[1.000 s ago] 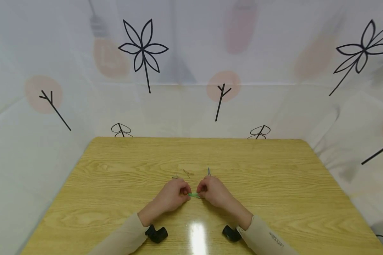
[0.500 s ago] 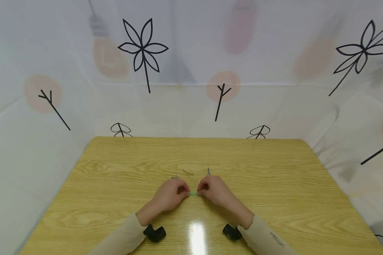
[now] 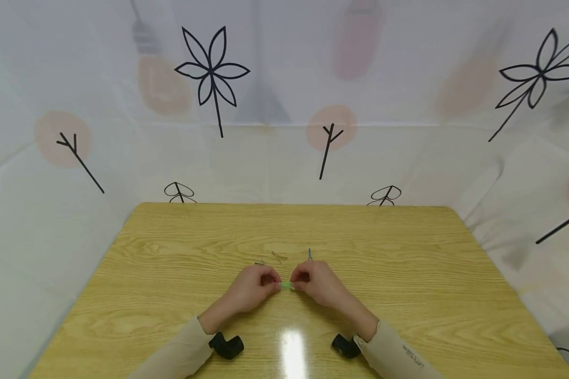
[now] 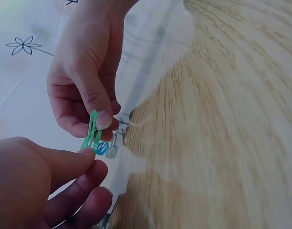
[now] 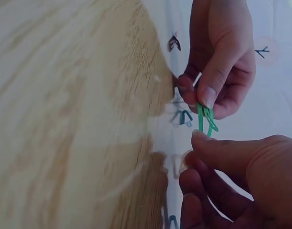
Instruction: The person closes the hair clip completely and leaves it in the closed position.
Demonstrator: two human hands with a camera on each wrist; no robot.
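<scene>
Between the two hands is a small green snap hair clip (image 3: 286, 286), held level in front of the person. My left hand (image 3: 251, 288) pinches one end of it between thumb and fingers. The opposite end is pinched by my right hand (image 3: 320, 284). In the right wrist view the clip (image 5: 206, 119) shows its thin inner tongue standing off the frame, so it looks unsnapped. The left wrist view has the narrow tip of the clip (image 4: 93, 119) at the right thumb and its wider end at the left thumb. Fingertips hide both ends.
Beyond the hands, several thin brown pieces (image 3: 278, 257) lie crossed on the wooden table (image 3: 408, 252). A blue clip-like piece (image 3: 310, 253) sits just past the right hand, and a dark thin piece (image 3: 260, 263) past the left. A patterned white cloth (image 3: 275, 163) hangs behind.
Both hands have shifted slightly forward and left with the green hair clip, still pinching it at its ends. The pieces on the table stay where they were.
</scene>
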